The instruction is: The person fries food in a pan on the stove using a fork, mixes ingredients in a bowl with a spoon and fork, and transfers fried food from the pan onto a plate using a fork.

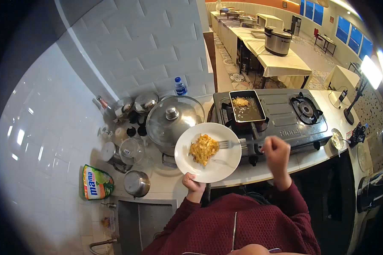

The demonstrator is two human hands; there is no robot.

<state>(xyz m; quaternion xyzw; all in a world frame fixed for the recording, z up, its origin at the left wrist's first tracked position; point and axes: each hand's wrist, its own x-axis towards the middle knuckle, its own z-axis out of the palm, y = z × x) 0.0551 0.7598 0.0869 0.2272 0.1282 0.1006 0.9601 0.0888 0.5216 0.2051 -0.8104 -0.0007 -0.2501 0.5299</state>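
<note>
My left hand [193, 182] holds a white plate [187, 159] by its near rim, thumb on top. On the plate lies a golden-brown fritter [204, 149]. A fork [229, 144] reaches over the plate's right side, its tines at the fritter's right edge. To the right of the plate, my right hand [277, 153] is closed, knuckles up, near the fork's handle end; the handle is hard to follow there. Behind, a square pan [253, 112] on the left burner holds oil and another fried piece [240, 102].
A large lidded pot [168, 123] stands left of the gas stove [281, 110]. Around it are jars, a water bottle [180, 86] and a small steel pot [136, 183]. The sink [142, 221] is front left. A bowl [337, 139] sits right of the stove.
</note>
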